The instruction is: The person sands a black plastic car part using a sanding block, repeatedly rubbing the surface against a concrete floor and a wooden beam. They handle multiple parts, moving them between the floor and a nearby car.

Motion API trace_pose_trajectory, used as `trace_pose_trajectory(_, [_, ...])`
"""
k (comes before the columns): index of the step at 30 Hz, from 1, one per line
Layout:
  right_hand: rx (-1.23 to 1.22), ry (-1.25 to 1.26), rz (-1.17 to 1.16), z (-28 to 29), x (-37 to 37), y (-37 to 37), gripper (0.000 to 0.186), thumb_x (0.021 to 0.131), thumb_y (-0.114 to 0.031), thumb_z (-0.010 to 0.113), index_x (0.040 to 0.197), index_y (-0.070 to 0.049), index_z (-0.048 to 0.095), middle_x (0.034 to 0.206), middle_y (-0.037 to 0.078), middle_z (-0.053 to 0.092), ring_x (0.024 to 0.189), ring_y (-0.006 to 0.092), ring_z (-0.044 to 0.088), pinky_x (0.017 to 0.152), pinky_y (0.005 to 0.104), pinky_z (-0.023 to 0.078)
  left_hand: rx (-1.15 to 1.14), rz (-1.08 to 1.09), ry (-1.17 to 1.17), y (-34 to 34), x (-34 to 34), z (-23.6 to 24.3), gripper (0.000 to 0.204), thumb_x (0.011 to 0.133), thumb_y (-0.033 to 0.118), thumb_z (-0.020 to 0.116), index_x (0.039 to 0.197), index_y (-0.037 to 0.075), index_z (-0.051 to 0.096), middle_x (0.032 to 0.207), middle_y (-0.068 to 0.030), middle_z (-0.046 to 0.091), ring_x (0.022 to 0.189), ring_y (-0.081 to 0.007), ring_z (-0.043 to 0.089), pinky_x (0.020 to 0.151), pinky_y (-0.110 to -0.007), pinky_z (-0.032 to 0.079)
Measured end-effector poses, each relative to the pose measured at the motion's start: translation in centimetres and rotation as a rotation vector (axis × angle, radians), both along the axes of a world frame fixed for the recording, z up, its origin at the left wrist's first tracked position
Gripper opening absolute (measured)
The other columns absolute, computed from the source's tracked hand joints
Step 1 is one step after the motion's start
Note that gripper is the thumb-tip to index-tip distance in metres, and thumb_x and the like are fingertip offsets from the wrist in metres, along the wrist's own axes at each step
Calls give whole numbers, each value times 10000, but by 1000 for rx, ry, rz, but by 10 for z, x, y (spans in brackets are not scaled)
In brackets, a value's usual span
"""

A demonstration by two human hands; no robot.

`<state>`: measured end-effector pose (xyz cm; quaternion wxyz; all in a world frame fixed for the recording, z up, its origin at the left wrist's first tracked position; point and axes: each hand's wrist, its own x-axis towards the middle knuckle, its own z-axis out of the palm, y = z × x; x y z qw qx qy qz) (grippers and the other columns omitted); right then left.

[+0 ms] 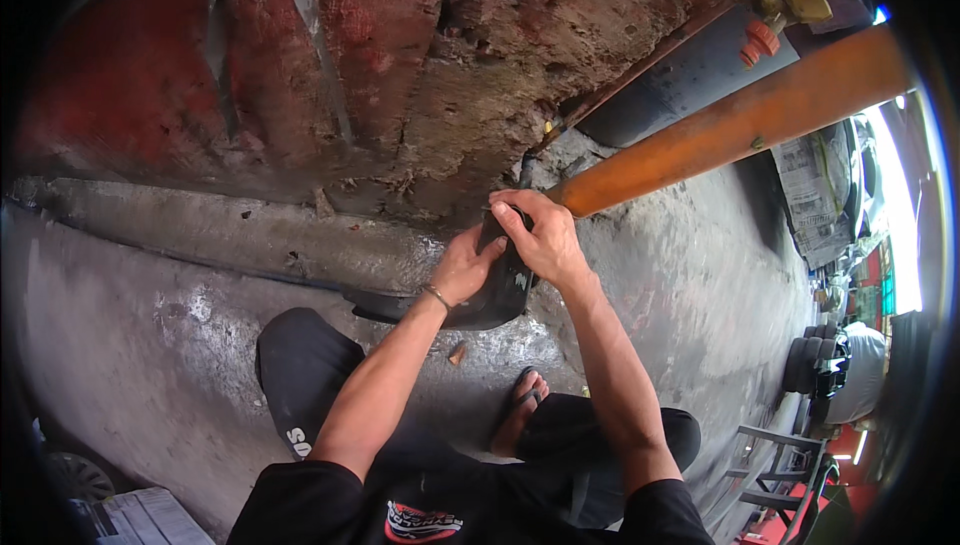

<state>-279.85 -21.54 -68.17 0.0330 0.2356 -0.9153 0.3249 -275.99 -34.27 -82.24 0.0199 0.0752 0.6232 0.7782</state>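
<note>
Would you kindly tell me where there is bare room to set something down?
Bare floor lies between the orange post and right forearm, and left of the left knee below the concrete ledge. It is crowded around the left hand and right hand, where the black part, ledge and post come close.

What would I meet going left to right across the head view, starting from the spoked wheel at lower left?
Spoked wheel → dark-trousered left knee → left hand → right hand → newspaper sheets. Left out as overlapping: orange pole, black piece at the hands.
</note>
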Motion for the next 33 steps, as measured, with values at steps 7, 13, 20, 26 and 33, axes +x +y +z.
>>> trace_pose_trajectory(7, [-1, 287, -28, -25, 23, -27, 594, 1008, -317, 665, 1492, -8, 512, 1499, 241, 548, 1394, 452, 523, 1152, 528, 431, 338, 202, -125, -11, -16, -11, 295, 1062, 204, 667, 1284, 9, 665, 1204, -82, 745, 1059, -149, 667, 940, -329, 532])
trace_pose_trajectory(13, [207, 135, -89, -31, 22, -26, 787, 1073, -503, 518, 1610, 42, 329, 1663, 273, 355, 1533, 449, 363, 1241, 616, 284, 567, 134, -152, 0, -18, -6, 385, 1074, 245, 670, 1407, 63, 601, 1289, -42, 703, 1122, -141, 658, 996, -313, 523])
trace_pose_trajectory(20, [328, 257, 16, -45, 81, -63, 835, 1060, -553, 499, 1626, 38, 333, 1680, 246, 356, 1587, 448, 279, 1260, 642, 214, 772, 545, -476, -34, -53, -38, 304, 1121, 249, 488, 1272, 26, 627, 1175, -178, 734, 1012, -300, 754, 874, -441, 637])
trace_pose_trajectory(26, [443, 40, -105, -34, 37, -49, 785, 1095, -526, 433, 1646, 16, 297, 1716, 225, 290, 1614, 430, 211, 1270, 657, 160, 853, 681, -525, 4, -43, -20, 186, 1122, 176, 535, 1183, 60, 668, 1067, -81, 753, 940, -211, 736, 788, -375, 621])
trace_pose_trajectory(33, [75, 56, 49, -74, 146, -81, 787, 1097, -444, 472, 1681, 11, 205, 1764, 231, 147, 1631, 472, 88, 1288, 638, 113, 954, 720, -567, -55, -97, -140, 358, 1065, 262, 641, 1147, -82, 699, 1074, -148, 765, 906, -249, 729, 816, -402, 612])
